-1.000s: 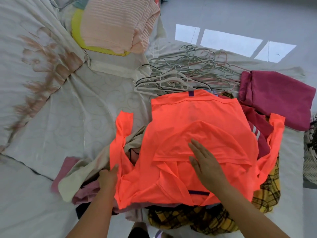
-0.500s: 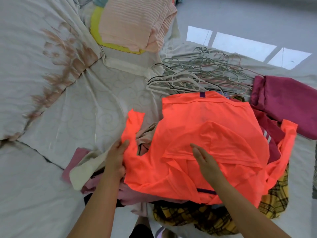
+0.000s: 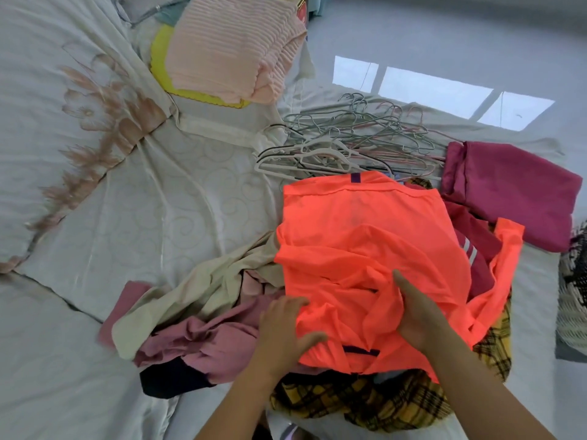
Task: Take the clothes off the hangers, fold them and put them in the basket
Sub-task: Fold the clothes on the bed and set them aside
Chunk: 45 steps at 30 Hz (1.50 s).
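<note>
Orange shirt point(image 3: 365, 242) lies atop the lumpy clothes pile point(image 3: 203, 331); left hand point(image 3: 286, 325) and right hand point(image 3: 419, 315) press it flat-fingered, gripping nothing, and the uneven base may skew the fold.

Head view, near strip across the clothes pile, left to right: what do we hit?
Beige garment → left hand → right hand → woven basket at the right edge. The orange shirt lies under both hands, so it is left out of the order.

The basket point(image 3: 571, 300) is cut off by the right edge.
</note>
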Available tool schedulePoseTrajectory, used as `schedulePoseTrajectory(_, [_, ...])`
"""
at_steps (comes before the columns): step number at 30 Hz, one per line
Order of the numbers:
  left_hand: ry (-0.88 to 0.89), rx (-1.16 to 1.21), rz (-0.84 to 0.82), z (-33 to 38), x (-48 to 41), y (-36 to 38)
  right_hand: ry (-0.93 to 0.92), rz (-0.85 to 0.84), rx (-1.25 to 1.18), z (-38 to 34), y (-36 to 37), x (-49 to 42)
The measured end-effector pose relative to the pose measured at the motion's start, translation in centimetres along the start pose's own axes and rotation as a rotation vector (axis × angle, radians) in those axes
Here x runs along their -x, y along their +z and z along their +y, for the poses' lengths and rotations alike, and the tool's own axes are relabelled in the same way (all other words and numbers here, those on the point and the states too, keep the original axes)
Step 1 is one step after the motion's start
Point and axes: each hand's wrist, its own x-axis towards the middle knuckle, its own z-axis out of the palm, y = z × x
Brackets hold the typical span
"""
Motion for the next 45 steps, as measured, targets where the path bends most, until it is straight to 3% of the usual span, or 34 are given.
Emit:
schedulePoseTrajectory(4, [-0.032,0.027,-0.087,-1.5,1.2,0.7,-0.050,-0.006,0.100,0.2,1.3,0.1])
schedulePoseTrajectory(8, [-0.042,0.145,0.035,-1.9,2.7,0.5,-0.193,-0.101,-0.221,-2.2,1.8,0.5])
schedulePoseTrajectory(11, [0.063,0.047,0.073,-2.9,4.4,0.1,-0.255,-0.136,-0.378,-4.3,0.8,1.3])
schedulePoseTrajectory(14, [0.102,-0.052,0.019,-4.6,5.7,0.8,-0.271,-0.013,-0.437,-4.9,0.0,1.8])
schedulePoseTrajectory(17, [-0.029,-0.023,0.017,-5.9,5.8,1.4,-0.237,0.087,-0.441,-4.7,-0.4,1.3])
schedulePoseTrajectory(19, [-0.083,0.032,0.093,-4.9,5.2,1.1,-0.188,0.094,-0.397,-4.6,0.0,1.3])
schedulePoseTrajectory(21, [-0.021,0.054,0.106,-2.9,4.2,1.1,-0.160,0.054,-0.365,-4.4,0.6,1.4])
schedulePoseTrajectory(25, [0.175,-0.231,-0.113,-0.7,3.7,2.5,-0.183,-0.004,-0.410,-4.6,1.2,1.6])
schedulePoseTrajectory(32, [-0.006,-0.348,-0.424,-3.0,4.8,3.5,-0.383,-0.023,-0.515,-8.4,1.1,2.3])
schedulePoseTrajectory(40, [-0.080,-0.347,-0.584,-3.6,3.7,3.7,-0.397,0.072,-0.523,-9.8,-1.6,0.3])
schedulePoseTrajectory(43, [-0.095,-0.259,-0.780,-3.6,2.1,1.9,-0.410,0.198,-0.498,-10.6,-2.4,-0.4])
schedulePoseTrajectory(45, [-0.164,-0.030,-0.984,-3.2,0.2,-0.7,-0.415,0.342,-0.398,-10.6,-2.9,-0.6])
